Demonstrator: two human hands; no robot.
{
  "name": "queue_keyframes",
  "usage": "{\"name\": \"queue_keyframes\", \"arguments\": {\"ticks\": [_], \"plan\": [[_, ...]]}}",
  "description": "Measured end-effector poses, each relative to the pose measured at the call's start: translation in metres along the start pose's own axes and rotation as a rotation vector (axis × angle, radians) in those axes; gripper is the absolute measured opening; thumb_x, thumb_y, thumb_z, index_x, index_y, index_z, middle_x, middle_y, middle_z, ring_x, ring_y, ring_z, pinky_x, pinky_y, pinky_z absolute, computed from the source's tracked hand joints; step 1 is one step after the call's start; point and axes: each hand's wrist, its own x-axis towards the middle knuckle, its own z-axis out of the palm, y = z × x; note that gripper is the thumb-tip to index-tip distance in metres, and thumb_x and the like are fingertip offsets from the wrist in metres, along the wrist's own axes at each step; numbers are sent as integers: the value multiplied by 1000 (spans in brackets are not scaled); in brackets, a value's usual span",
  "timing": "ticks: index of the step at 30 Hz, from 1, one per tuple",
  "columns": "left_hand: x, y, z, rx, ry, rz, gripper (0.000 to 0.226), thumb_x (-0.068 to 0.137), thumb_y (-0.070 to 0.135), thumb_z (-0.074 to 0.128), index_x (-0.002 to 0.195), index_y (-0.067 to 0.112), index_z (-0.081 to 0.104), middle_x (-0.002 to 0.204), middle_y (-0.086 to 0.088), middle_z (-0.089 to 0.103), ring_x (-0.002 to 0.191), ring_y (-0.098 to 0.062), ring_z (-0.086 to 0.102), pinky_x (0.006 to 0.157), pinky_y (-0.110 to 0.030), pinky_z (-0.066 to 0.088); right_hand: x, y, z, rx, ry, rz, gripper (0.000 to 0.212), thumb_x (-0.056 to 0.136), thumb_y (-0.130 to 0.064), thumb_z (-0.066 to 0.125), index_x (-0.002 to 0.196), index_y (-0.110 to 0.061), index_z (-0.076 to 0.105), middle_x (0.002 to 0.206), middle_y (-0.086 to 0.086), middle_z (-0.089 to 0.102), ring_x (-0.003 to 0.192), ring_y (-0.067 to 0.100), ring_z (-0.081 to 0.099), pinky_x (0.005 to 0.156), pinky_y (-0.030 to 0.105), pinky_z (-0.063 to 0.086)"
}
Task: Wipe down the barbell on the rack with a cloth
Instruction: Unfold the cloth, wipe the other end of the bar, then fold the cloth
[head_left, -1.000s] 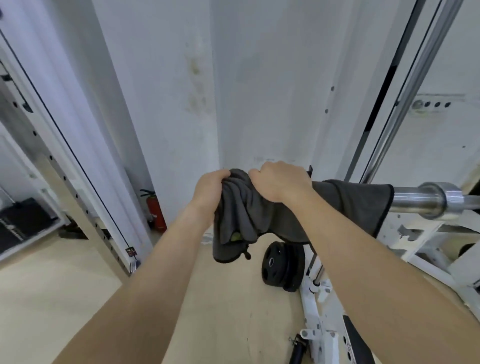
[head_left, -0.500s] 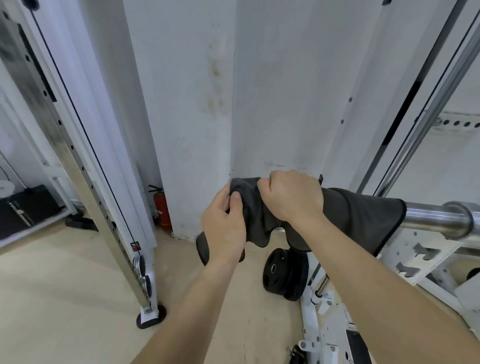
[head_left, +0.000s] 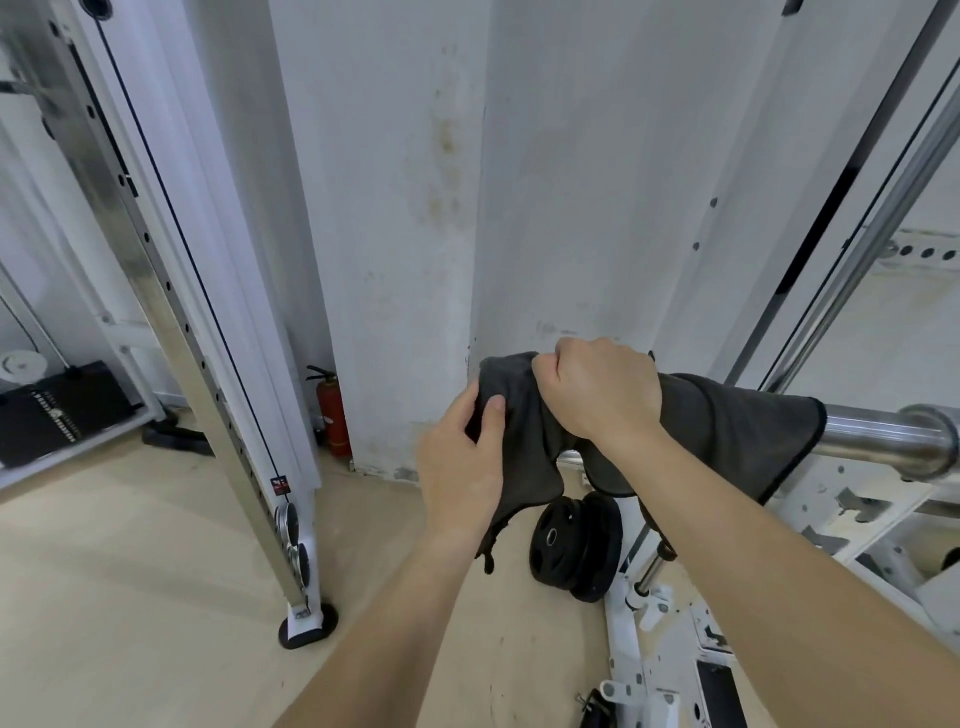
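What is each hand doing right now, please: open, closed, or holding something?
Left hand: closed, pinching the hanging end of the grey cloth.
Right hand: closed, gripping the cloth over the barbell.

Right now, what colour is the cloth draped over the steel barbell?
The draped fabric cloth is dark grey with a black edge, clearest in the head view.

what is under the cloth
The barbell: its bare steel sticks out of the cloth on the right. The part under the right hand and left hand is covered.
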Motion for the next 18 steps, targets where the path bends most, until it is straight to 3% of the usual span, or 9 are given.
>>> {"name": "queue_keyframes", "arguments": {"ticks": [3,5,8,10,14,18], "plan": [[7,4,-8,-53,58,-31,25,92,21,68,117,24,73,91,31,69,94,9,66,84,-10,51,0,0,-1,-3,1,1,41,93,-35,35,60,-14,47,54,1,48,48,19,44,49,30,28],[9,7,-2,-70,38,-20,28,92,16,65,118,24,72,96,21,72,94,2,67,88,-20,55,0,0,0,-7,5,-2,41,94,-35,35,60,-14,47,54,1,48,48,19,44,48,29,28],[0,4,7,9,-4,31,41,95,23,58,136,27,59,93,13,72,86,-6,65,80,-21,54,0,0,1,-17,18,-4,40,94,-35,35,60,-15,47,54,0,48,47,18,44,47,28,26],[-2,-2,2,75,-10,60,37,96,31,58,132,27,62,91,15,71,83,-4,64,78,-23,55,-1,0,2,-22,19,-2,40,94,-35,36,61,-15,46,53,0,48,46,18,44,46,28,26],[6,2,-9,21,60,21,25,89,22,71,114,21,74,93,25,70,91,8,66,77,-5,48,1,0,1,-19,-1,16,41,93,-35,35,62,-14,50,54,0,49,48,19,45,48,29,28],[2,-1,6,25,9,22,41,96,29,55,136,27,59,117,8,71,106,-8,65,93,-22,52,-2,0,0,-25,15,13,40,94,-36,35,64,-14,49,54,0,49,47,17,43,46,28,25]]}}
